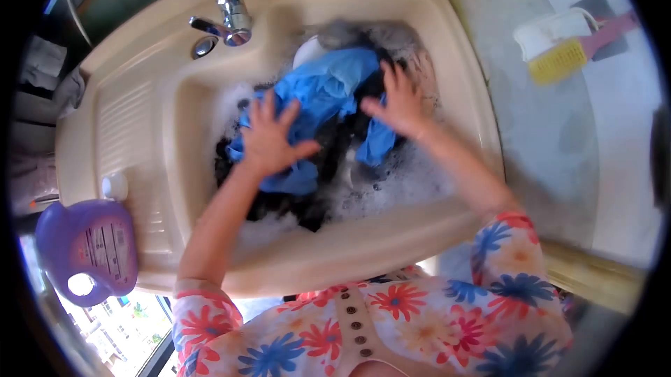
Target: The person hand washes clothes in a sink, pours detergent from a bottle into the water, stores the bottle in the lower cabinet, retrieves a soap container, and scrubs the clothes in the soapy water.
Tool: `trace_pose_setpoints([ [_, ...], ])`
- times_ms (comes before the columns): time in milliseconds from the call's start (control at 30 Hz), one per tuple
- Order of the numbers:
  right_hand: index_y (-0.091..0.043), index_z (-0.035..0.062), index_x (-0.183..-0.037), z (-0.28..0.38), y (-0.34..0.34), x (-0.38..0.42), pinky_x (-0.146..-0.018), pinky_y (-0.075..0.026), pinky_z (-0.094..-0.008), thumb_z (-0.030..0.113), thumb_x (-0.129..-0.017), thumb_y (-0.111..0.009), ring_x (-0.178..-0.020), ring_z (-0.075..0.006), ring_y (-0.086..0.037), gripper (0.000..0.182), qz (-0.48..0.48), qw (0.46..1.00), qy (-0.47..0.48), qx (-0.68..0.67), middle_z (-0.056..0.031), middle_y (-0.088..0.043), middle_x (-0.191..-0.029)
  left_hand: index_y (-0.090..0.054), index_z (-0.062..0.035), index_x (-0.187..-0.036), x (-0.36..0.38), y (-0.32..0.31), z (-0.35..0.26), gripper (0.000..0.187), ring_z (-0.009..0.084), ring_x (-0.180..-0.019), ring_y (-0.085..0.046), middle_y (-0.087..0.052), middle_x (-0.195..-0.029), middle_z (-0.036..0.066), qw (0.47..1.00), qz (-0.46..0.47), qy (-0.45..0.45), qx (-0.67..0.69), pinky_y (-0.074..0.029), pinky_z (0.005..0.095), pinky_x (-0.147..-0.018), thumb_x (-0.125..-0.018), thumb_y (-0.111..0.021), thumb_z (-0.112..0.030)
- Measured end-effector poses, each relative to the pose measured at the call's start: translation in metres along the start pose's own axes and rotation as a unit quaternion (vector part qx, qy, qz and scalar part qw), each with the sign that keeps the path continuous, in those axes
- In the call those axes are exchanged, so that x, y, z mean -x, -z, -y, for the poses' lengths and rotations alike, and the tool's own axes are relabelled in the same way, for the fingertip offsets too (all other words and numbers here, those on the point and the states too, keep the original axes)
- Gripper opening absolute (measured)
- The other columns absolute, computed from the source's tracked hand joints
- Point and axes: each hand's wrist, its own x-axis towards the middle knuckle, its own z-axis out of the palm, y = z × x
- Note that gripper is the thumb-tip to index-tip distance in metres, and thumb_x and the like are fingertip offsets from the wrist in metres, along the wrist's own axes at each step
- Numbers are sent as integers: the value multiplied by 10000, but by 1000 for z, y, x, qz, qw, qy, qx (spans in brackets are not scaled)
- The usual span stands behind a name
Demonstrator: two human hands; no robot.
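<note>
A bright blue cloth garment [307, 97] lies bunched in the sink basin, wet and partly over dark clothes [286, 206] in sudsy water. My left hand [269, 136], fingers spread, is over the left side of the blue garment. At the right, my right hand [402, 101] is also open, its fingers apart beside the blue cloth and a dark piece. White suds [398, 192] float in front of the clothes. A small white item [307, 51] shows behind the blue garment.
The cream sink [321, 265] has a ribbed drainboard [129, 129] and a chrome faucet [234, 17] at the back left. A purple detergent bottle [87, 244] and its white cap [114, 186] are at left. On the right ledge lie a yellow-bristled brush [559, 61] and a white soap dish [549, 31].
</note>
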Motion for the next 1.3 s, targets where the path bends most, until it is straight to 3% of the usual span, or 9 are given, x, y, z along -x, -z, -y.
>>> trace_pose_setpoints([
  [100, -76, 172, -1400, 5, -38, 8, -938, -211, -620, 504, -679, -631, -1256, -397, -238, 968, 94, 993, 4, 67, -206, -167, -1406, -299, -157, -1333, -19, -23, -25, 872, 393, -1183, -355, -276, -1355, 191, 991, 113, 12, -67, -349, 536, -908, -623, -679, -492],
  [267, -276, 144, -1341, -14, -54, -58, -934, -316, -519, 463, -710, -594, -1207, -380, -329, 775, 177, 981, 78, 26, -181, -268, -1365, -434, -63, -1213, -59, -88, -8, 700, 341, -1076, -479, -437, -1244, 181, 999, 17, 5, 49, -418, 458, -863, -647, -669, -400],
  [400, -522, 120, -1144, -19, 27, -54, -904, -381, -444, 371, -747, -594, -1118, -335, -439, 475, 212, 974, 67, 42, -144, -492, -1190, -567, -20, -1044, -70, -69, 1, 505, 340, -945, -558, -580, -1003, 214, 987, 128, 44, 90, -452, 414, -822, -662, -637, -342],
  [500, -551, 93, -1076, -57, 2, -4, -869, -414, -410, 317, -787, -532, -1030, -332, -512, 366, -99, 974, 142, 145, -167, -576, -1042, -595, -20, -1006, -74, -62, 15, 431, 348, -925, -569, -596, -963, 222, 974, 144, 114, 133, -452, 413, -819, -666, -593, -286],
  [600, -532, 93, -1093, -65, -43, -1, -850, -418, -424, 286, -818, -477, -965, -366, -542, 340, 150, 976, -157, 13, -200, -572, -1042, -594, -29, -1018, -70, -108, 38, 433, 342, -928, -571, -597, -972, 211, 970, -10, 116, 213, -452, 408, -821, -682, -585, -301],
  [700, -543, 49, -1061, -103, -91, 14, -833, -424, -440, 253, -830, -440, -984, -370, -536, 325, 18, 986, -111, -123, -233, -555, -1063, -570, -44, -1060, -60, -88, 31, 462, 325, -937, -575, -592, -1002, 198, 979, 50, 110, 167, -466, 399, -801, -686, -571, -315],
  [867, -592, 10, -941, -34, 18, 42, -728, -459, -378, 306, -801, -546, -820, -327, -592, 331, 91, 971, -99, -199, -210, -609, -913, -569, -73, -1044, -13, -12, -31, 441, 315, -952, -572, -598, -997, 183, 960, 146, 136, 196, -469, 399, -805, -648, -593, -268],
  [1133, -552, 71, -1109, -1, 96, -17, -687, -461, -302, 320, -737, -667, -748, -247, -596, 463, 77, 920, -3, -385, -117, -624, -807, -570, -99, -1098, 14, 30, 11, 550, 302, -890, -586, -598, -986, 183, 874, 47, 35, 482, -457, 350, -815, -569, -660, -219],
  [1300, -432, 124, -1243, 39, 42, -21, -846, -366, -465, 407, -738, -642, -1103, -316, -415, 615, 66, 986, 98, -122, -184, -452, -1165, -419, -257, -1269, 15, 21, 50, 747, 337, -1207, -319, -283, -1354, 175, 994, 31, 70, 76, -368, 527, -888, -604, -675, -481],
])
